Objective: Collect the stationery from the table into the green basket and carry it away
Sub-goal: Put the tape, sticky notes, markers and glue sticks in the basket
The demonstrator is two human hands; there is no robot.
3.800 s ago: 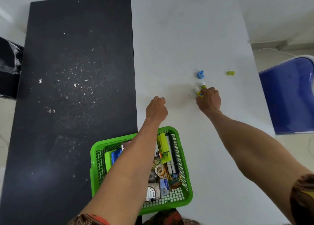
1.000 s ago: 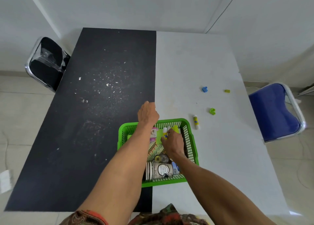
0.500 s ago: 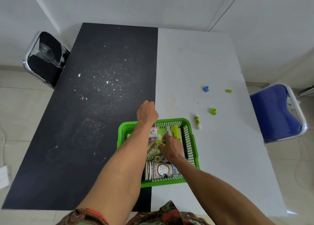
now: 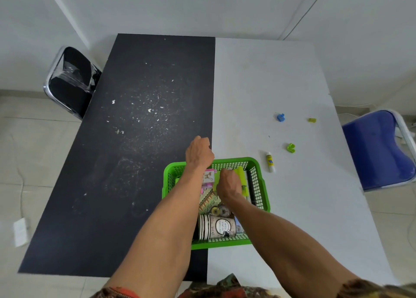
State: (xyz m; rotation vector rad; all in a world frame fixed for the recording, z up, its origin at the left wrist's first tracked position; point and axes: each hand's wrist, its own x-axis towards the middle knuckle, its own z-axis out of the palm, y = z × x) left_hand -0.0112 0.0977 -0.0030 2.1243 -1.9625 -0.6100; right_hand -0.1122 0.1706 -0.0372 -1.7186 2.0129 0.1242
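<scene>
The green basket (image 4: 263,186) stands at the near edge where the black and white tabletops meet. It holds a stack of paper cups (image 4: 216,227), tape rolls (image 4: 219,211), a yellow-green highlighter (image 4: 242,179) and a pink item (image 4: 208,177). My right hand (image 4: 227,184) is inside the basket with its fingers curled down around a small glue stick, of which only a pale tip shows. My left hand (image 4: 199,153) is a fist at the basket's far left rim. On the white top lie another glue stick (image 4: 270,162), a green piece (image 4: 290,148), a blue piece (image 4: 281,117) and a small yellow-green piece (image 4: 312,120).
The black tabletop (image 4: 135,140) is flecked with white scraps; the white tabletop (image 4: 270,72) adjoins it on the right. A black chair (image 4: 69,81) stands at the far left and a blue chair (image 4: 378,149) at the right. A white power strip (image 4: 20,231) lies on the floor.
My right hand carried a glue stick from the white top into the basket and has sunk lower among the contents. The left fist stays at the far rim.
</scene>
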